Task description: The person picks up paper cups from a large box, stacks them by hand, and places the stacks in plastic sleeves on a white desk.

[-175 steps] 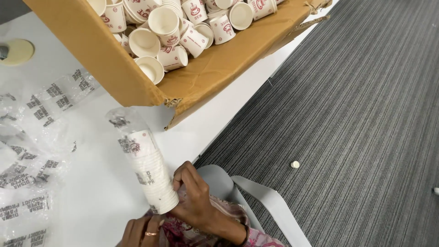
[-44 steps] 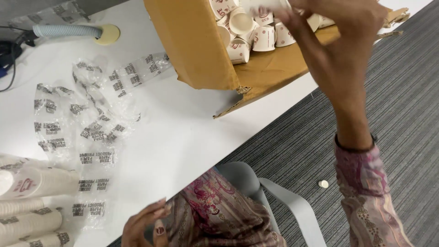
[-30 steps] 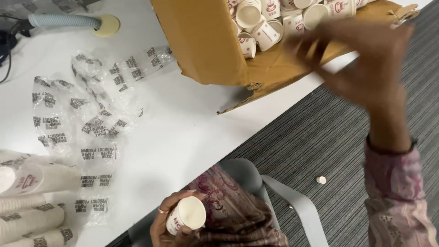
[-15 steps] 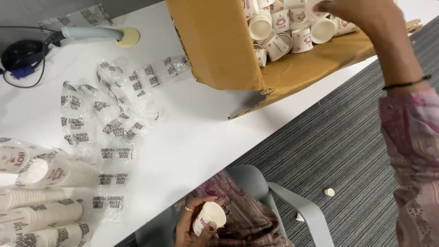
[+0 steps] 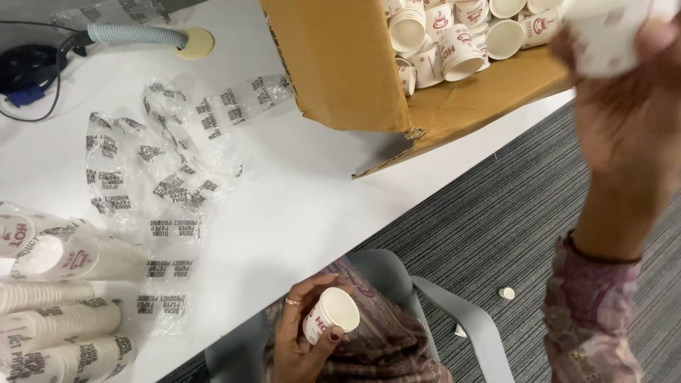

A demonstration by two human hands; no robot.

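change vs half a second earlier: right hand [image 5: 624,106] came out of the cardboard box [image 5: 340,64] and rose toward the camera, now gripping something white; left hand barely moved, same cup in it.
head view, left hand [image 5: 301,337]: low at the frame bottom, over the lap, fingers curled around a single paper cup [image 5: 328,315]. Cup was tilted, open mouth facing up-right. Ring visible on one finger.
head view, right hand: top right, blurred, closed on a white cup-like object [image 5: 603,32]; too blurred to tell if it was one cup or several.
box: open, lying on its side at the worktop [image 5: 298,206] edge, loose paper cups [image 5: 454,35] piled inside.
worktop left: stacked cup sleeves [image 5: 50,298] lying sideways, some wrapped in clear plastic.
worktop centre: empty printed plastic wrappers [image 5: 163,163] spread flat.
top left: grey corrugated hose [image 5: 131,34] and a black cable bundle [image 5: 28,67].
below: grey chair [image 5: 440,319] under the person, striped carpet [image 5: 496,220], small white bit on the floor [image 5: 506,293].
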